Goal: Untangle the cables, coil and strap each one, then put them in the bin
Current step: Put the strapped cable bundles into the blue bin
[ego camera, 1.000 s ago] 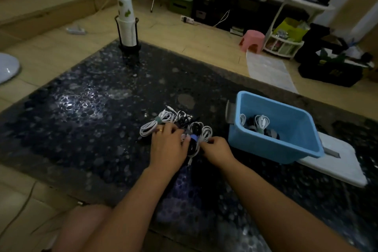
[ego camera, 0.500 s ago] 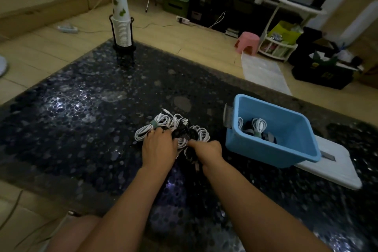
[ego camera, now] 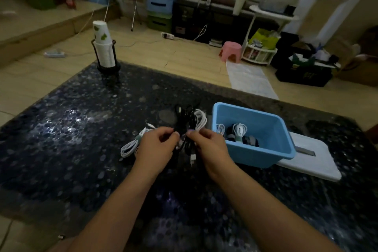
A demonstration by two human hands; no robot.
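Where both hands pinch: glossy, looped black cable (ego camera: 185, 122)

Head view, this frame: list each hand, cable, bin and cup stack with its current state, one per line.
left hand: pinches the black cable bundle.
right hand: pinches the same bundle.
black cable bundle: lifted off the table, tangled, ends dangling.
white cable: caught up behind the black bundle.
strapped white cable: coiled, lying on the table.
blue bin: upright, open, holding strapped coils.
cup stack: upright in its holder.
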